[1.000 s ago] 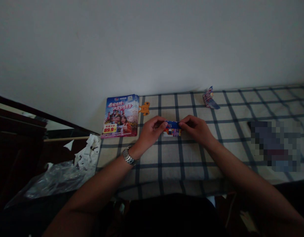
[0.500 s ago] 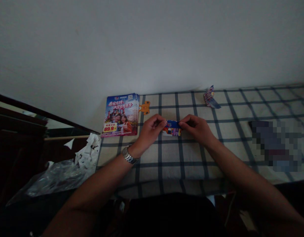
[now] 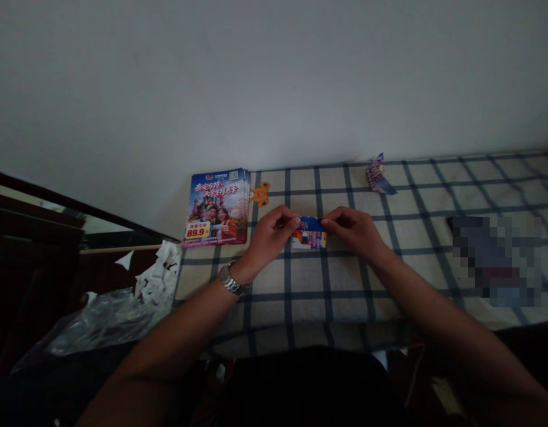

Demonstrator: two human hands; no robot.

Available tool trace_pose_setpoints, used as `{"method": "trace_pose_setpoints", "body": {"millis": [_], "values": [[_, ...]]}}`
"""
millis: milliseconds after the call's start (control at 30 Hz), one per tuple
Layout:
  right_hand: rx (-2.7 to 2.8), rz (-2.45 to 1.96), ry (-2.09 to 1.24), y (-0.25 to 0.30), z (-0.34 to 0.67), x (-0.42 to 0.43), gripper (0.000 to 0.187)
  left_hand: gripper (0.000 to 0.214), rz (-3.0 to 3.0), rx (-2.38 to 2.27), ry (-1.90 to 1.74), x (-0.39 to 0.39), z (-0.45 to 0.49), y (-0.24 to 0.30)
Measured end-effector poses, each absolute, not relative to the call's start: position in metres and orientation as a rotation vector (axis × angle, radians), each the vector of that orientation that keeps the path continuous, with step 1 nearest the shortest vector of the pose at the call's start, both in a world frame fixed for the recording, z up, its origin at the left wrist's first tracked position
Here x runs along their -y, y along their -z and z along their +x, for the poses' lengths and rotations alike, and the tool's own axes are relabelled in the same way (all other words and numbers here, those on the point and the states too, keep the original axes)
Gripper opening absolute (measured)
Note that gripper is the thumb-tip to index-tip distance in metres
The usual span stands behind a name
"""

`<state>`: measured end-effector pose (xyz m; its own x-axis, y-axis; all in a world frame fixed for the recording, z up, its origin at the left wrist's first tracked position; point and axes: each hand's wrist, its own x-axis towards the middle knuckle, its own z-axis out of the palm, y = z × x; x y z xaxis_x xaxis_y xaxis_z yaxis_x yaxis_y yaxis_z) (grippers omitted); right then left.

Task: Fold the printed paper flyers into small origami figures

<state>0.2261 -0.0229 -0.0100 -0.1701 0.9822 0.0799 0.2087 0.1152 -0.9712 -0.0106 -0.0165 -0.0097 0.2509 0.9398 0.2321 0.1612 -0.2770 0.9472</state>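
Between my two hands is a small folded piece of printed paper (image 3: 310, 235), blue along its top and many-coloured below. My left hand (image 3: 276, 232), with a metal watch (image 3: 232, 279) on the wrist, pinches its upper left corner between thumb and fingers. The upper right corner is pinched by my right hand (image 3: 350, 232) in the same way. Left of my left hand lies a stack of printed flyers (image 3: 217, 207). Beyond my right hand a folded paper figure (image 3: 379, 176) stands near the wall.
A checked cloth (image 3: 345, 296) covers the table, which runs along a pale wall (image 3: 274, 83). A bear picture (image 3: 260, 194) shows beside the flyers. Clear plastic and torn white paper (image 3: 161, 276) lie off the left edge. A blurred-out dark object (image 3: 491, 258) rests at the right.
The lower part of the folded paper has tilted slightly, so more of its printed face shows. Both hands keep their pinch in nearly the same place.
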Motion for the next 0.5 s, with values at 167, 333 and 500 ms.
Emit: {"method": "trace_pose_setpoints", "body": {"millis": [167,333,500], "values": [[1.502,-1.243,-1.148,0.0093,0.2241,0.0238,0.031,0.032,1.682,-1.049,-1.092,0.0173,-0.0108,0.0075],[1.557,-1.27,-1.067,0.0109,0.2255,0.0233,0.025,0.028,1.733,-1.054,-1.047,0.0174,-0.0118,0.0111],[1.615,-1.257,-1.108,0.0123,0.2271,0.0235,0.025,0.023,1.786,-1.01,-0.953,0.018,-0.0117,0.0168]]}}
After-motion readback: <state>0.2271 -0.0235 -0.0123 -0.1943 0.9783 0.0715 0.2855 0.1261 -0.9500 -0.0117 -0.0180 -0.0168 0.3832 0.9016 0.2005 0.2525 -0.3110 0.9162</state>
